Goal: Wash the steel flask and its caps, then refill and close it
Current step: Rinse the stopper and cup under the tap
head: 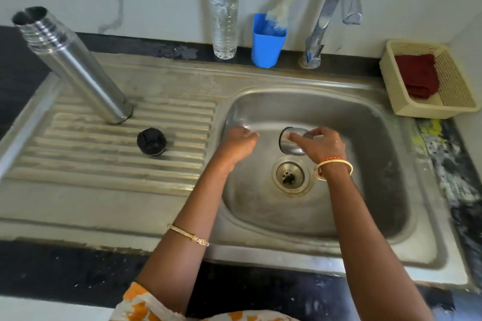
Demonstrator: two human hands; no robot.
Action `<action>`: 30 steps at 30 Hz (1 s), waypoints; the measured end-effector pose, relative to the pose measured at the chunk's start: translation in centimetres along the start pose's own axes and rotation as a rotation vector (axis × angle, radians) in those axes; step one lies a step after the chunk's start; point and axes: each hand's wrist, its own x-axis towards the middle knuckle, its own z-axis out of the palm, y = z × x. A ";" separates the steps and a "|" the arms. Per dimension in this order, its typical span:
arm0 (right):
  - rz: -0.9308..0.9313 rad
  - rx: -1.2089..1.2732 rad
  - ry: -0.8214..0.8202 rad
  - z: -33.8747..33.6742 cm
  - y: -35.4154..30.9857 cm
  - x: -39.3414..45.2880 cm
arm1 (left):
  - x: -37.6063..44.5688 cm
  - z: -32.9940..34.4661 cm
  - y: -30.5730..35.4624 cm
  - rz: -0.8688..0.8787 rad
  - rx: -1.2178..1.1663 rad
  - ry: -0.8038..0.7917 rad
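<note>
A steel sink (430, 237) filled the desk, basin lying right. The flask (78, 68) stood uncapped on the drainboard, well left of both hands; the black cap (151, 141) lay nearer. Right hand (322, 146) gripped the steel cap (293, 147) over the drain; left hand (241, 142) curled, holding nothing.

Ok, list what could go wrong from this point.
1. The steel cap, pinched by the right hand over the sink, may slip towards the drain.
2. The open flask on the ridged drainboard could tip.
3. The black stopper might roll away.
</note>
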 end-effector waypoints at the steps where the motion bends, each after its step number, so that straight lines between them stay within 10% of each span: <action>1: -0.003 0.029 0.011 0.3 -0.4 -0.5 | -0.4 -0.4 -0.6 0.024 0.037 0.012; 11: 0.000 0.851 -0.392 9.1 -10.6 -7.5 | -4.2 -11.6 -7.7 0.531 0.159 0.501; 19: -0.358 0.348 -0.223 18.6 -15.9 -8.5 | -3.2 -19.0 -13.7 0.530 0.303 0.430; 30: -0.484 0.252 -0.241 22.7 -17.3 -7.1 | -1.3 -22.9 -15.2 0.543 0.154 0.208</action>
